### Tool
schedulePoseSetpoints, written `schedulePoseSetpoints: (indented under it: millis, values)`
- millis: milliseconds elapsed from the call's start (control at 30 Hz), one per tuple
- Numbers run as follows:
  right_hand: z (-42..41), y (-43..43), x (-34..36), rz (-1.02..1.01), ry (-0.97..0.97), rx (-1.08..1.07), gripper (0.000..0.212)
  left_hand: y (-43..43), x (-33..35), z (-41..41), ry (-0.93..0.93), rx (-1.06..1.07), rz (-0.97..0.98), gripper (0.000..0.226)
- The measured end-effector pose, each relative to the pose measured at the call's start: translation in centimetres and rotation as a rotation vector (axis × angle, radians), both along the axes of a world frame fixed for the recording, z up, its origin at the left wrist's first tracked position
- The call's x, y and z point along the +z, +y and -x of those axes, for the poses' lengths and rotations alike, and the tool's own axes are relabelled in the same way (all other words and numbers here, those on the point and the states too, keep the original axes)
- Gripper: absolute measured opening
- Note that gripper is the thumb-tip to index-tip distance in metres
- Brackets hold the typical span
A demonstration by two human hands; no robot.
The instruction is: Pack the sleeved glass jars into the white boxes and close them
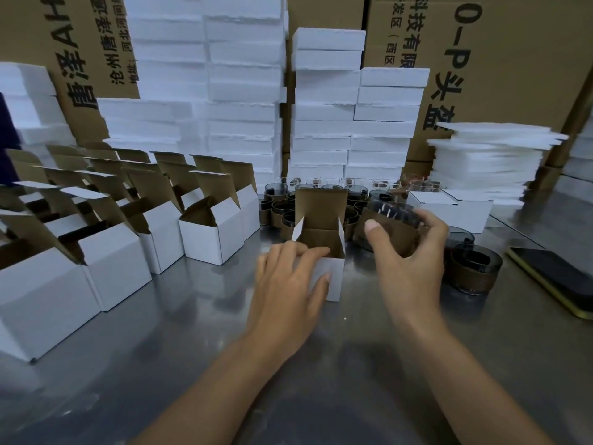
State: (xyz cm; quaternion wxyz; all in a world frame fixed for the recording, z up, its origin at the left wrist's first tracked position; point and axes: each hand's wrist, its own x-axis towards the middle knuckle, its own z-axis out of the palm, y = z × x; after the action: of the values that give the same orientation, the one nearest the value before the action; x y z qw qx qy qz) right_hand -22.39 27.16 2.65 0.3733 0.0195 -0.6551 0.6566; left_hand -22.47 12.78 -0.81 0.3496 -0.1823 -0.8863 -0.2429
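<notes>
A row of open white boxes point(205, 232) stands at the left of the metal table point(192, 332), lids up. The left hand point(288, 277) rests on an open box point(322, 236) at the centre, fingers loosely spread on its left side and thumb on the front wall. Just right of the box, the right hand point(414, 252) curls its fingers and thumb around a sleeved jar point(391, 232), held tilted above the table. More sleeved jars point(475, 271) stand behind and beside it. A phone point(552, 277) lies at the far right.

White boxes point(332, 277) showed brown insides; smoky-grey jars point(475, 268) wore brown sleeves; the desk point(192, 332) was dull silver.
</notes>
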Motion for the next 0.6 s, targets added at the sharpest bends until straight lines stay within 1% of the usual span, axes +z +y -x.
schedulePoseSetpoints:
  millis: [67,133,167,233,333,367,400,467,533,600]
  values:
    - [-0.4,-0.7,-0.2,-0.048,0.006,0.064,0.054,-0.1,0.0,0.0,-0.026,-0.041,-0.022,0.036]
    - [-0.7,-1.2,-0.5,-0.078,-0.01,0.129,0.057,-0.2,0.3,-0.1,-0.018,-0.094,-0.102,0.032]
    - [-0.8,-1.4,-0.6,-0.083,-0.02,0.156,0.058,-0.2,0.5,-0.2,-0.015,-0.119,-0.182,0.03]
    - [-0.8,-1.6,-0.8,-0.087,-0.038,0.192,0.062,-0.2,0.9,-0.3,-0.063,-0.176,-0.411,0.028]
    - [-0.8,-1.9,-1.0,-0.085,-0.07,0.242,0.056,0.1,1.6,-0.5,-0.266,-0.363,-0.773,0.033]
    - [-0.8,-1.9,-1.1,-0.084,-0.076,0.257,0.053,0.2,1.7,-0.5,-0.343,-0.421,-0.849,0.035]
    - [-0.8,-2.0,-1.1,-0.08,-0.081,0.272,0.05,0.3,1.8,-0.5,-0.416,-0.462,-0.882,0.037]
    - [-0.7,-2.0,-1.2,-0.051,-0.078,0.309,0.044,0.6,1.7,-0.4,-0.515,-0.531,-0.881,0.045]
    - [-0.6,-2.0,-1.2,-0.016,-0.078,0.354,0.042,0.6,1.6,-0.4,-0.555,-0.558,-0.884,0.049]
    - [-0.7,-2.1,-1.2,-0.029,-0.09,0.394,0.047,0.6,1.5,-0.2,-0.567,-0.542,-0.894,0.047]
